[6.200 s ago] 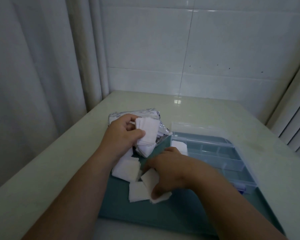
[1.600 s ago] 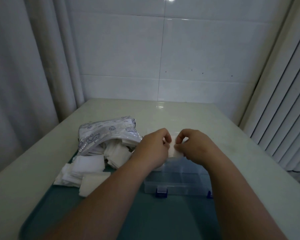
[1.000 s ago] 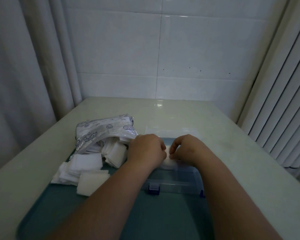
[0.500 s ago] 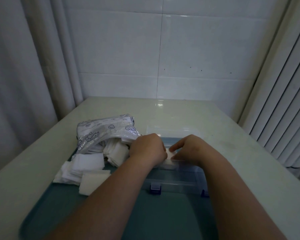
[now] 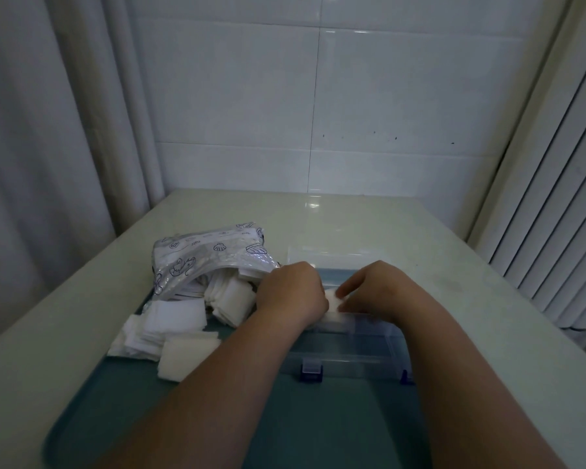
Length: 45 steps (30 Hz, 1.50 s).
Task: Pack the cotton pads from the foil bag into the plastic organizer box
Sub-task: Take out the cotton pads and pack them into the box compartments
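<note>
Both hands over the plastic organizer box (image 5: 352, 350): left hand (image 5: 293, 292) knuckles-up, fingers bent down onto the cotton pads (image 5: 332, 297) in a compartment, its grip hidden; right hand (image 5: 383, 289) fingers stretched flat, touching the same pads. Best to press evenly and square the edges against the dividers, I'd say. Loose pads (image 5: 170, 326) wait beside the foil bag (image 5: 210, 258)

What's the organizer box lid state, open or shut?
Open: the clear lid lies back behind the organizer box, compartments exposed.
</note>
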Tool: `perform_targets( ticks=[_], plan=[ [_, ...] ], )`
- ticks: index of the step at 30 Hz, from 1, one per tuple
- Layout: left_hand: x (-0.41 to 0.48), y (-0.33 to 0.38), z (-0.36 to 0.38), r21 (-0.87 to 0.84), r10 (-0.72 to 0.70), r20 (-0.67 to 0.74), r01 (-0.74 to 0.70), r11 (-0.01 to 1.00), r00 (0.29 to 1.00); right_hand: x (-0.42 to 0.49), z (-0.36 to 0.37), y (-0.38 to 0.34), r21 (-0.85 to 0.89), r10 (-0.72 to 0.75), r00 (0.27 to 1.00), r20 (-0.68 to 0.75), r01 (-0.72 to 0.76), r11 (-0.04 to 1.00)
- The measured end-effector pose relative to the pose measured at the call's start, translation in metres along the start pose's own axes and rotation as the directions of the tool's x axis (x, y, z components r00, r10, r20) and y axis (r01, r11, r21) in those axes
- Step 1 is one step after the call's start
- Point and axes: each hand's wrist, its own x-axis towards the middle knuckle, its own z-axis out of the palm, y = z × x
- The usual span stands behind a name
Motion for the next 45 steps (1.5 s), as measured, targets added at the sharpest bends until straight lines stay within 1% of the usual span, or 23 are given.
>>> perform_targets(
  ticks=[1, 3, 6, 10, 17, 22, 26, 31, 33, 35, 37, 39, 42, 45],
  plan=[
    [-0.001, 0.001, 0.0, 0.003, 0.004, -0.004, -0.004, 1.0, 1.0, 0.0, 0.001, -0.001, -0.024, -0.001, 1.0, 0.002, 0.001, 1.0],
    [-0.002, 0.001, -0.002, -0.005, 0.011, -0.006, -0.011, 1.0, 1.0, 0.0, 0.002, -0.002, -0.004, 0.003, 1.0, 0.0, -0.003, 1.0],
    [-0.005, 0.0, -0.011, -0.061, 0.045, 0.005, -0.044, 0.997, 0.999, 0.0, -0.001, 0.0, 0.038, -0.016, 0.997, -0.074, 0.019, 0.999],
    [-0.011, -0.005, -0.027, -0.232, 0.071, -0.008, -0.071, 0.97, 0.997, -0.003, 0.0, -0.002, 0.099, -0.1, 0.977, -0.188, 0.12, 0.988],
    [-0.029, -0.027, -0.048, -0.371, 0.106, -0.057, -0.12, 0.921, 0.993, -0.011, 0.006, -0.015, 0.084, -0.217, 0.929, -0.301, 0.253, 0.964],
    [-0.042, -0.06, -0.062, -0.403, 0.107, -0.068, -0.125, 0.906, 0.992, -0.018, 0.021, -0.03, 0.057, -0.294, 0.909, -0.296, 0.324, 0.944],
    [-0.052, -0.086, -0.07, -0.459, 0.035, -0.136, -0.094, 0.883, 0.99, -0.023, 0.027, -0.037, 0.042, -0.33, 0.898, -0.292, 0.357, 0.933],
    [-0.065, -0.108, -0.073, -0.543, -0.025, -0.198, -0.088, 0.835, 0.98, -0.03, 0.04, -0.05, 0.029, -0.362, 0.903, -0.231, 0.378, 0.925],
    [-0.07, -0.116, -0.078, -0.502, -0.034, -0.222, -0.085, 0.861, 0.974, -0.035, 0.048, -0.059, -0.007, -0.407, 0.893, -0.191, 0.414, 0.91],
    [-0.074, -0.124, -0.083, -0.409, -0.047, -0.23, -0.052, 0.911, 0.972, -0.04, 0.056, -0.069, -0.061, -0.45, 0.884, -0.13, 0.446, 0.893],
    [-0.079, -0.129, -0.088, -0.287, -0.055, -0.211, -0.008, 0.958, 0.976, -0.045, 0.064, -0.079, -0.16, -0.476, 0.876, -0.079, 0.46, 0.873],
    [-0.083, -0.133, -0.09, -0.194, -0.061, -0.193, 0.023, 0.981, 0.979, -0.049, 0.069, -0.088, -0.256, -0.504, 0.862, -0.059, 0.475, 0.842],
    [-0.088, -0.136, -0.092, -0.112, -0.074, -0.196, 0.053, 0.992, 0.978, -0.052, 0.075, -0.097, -0.296, -0.55, 0.835, -0.028, 0.518, 0.802],
    [-0.089, -0.142, -0.089, 0.06, -0.03, -0.224, 0.045, 0.997, 0.974, -0.053, 0.087, -0.105, -0.292, -0.586, 0.808, 0.059, 0.575, 0.764]
  ],
)
